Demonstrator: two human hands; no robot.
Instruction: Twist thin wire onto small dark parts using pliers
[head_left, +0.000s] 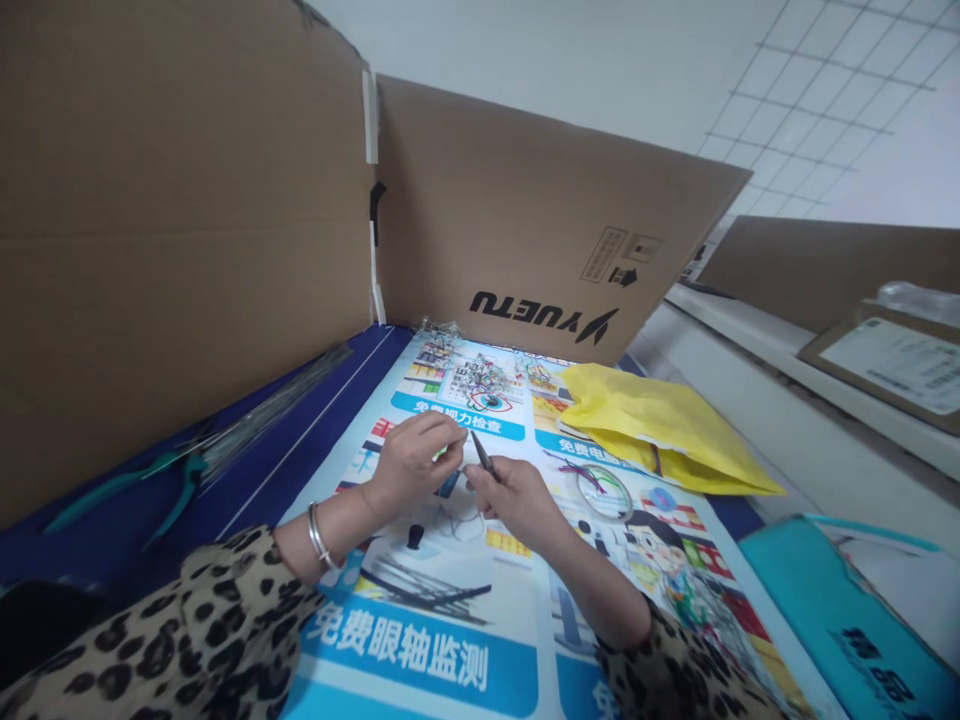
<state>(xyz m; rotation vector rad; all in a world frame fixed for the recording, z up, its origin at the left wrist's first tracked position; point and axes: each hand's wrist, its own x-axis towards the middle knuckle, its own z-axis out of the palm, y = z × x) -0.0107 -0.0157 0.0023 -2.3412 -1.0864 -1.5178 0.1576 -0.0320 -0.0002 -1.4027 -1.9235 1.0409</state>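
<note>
My left hand (418,456), with a silver bangle at the wrist, is closed in a pinch above the printed mat (514,590). Whatever lies between its fingertips is too small to make out. Close beside it, my right hand (519,500) grips a slim, dark, pointed metal tool (484,457), its tip angled up toward the left fingertips. Several thin dark strips (431,590) lie on the mat below the hands. Beyond them sits a tangled heap of coloured wire pieces (480,378).
Cardboard panels (525,200) stand left and behind. Teal-handled pliers (187,485) and a thin wire bundle (277,410) lie left. On the right are a yellow bag (667,425), a tape roll (628,500) with purple cords, shiny tangled strands (712,610) and a teal box (855,610).
</note>
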